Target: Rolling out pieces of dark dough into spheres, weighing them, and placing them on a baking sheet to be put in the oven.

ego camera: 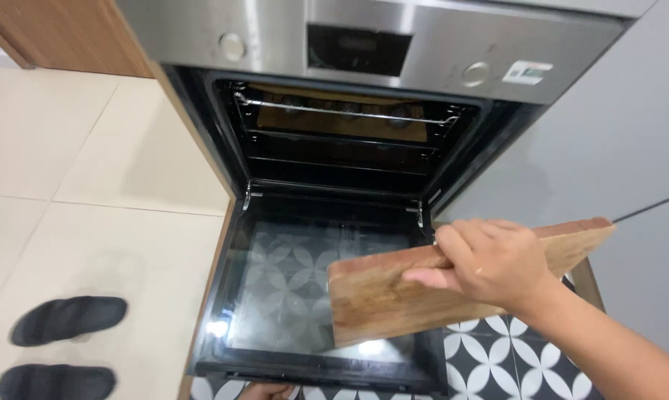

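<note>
You're gripping wooden board [453,285] with right hand [490,263], fingers [453,248] curling over top edge, thumb under. Board hovering above right corner of open oven door [275,296], long axis running left-right, low end left. Left hand [264,391] barely showing at door's front edge, grip unclear.

My bare right arm, with a sliver of my other hand low in the scene

My right hand [490,261] and forearm come in from the near right with no sleeve, glove or watch on them; the arm is bare as far as the edge of view. A thin ring sits on one finger of that hand, a small pale glint near the knuckle. My left hand [266,390] shows only as a few fingertips at the near edge, too little to tell whether anything is worn there.
</note>
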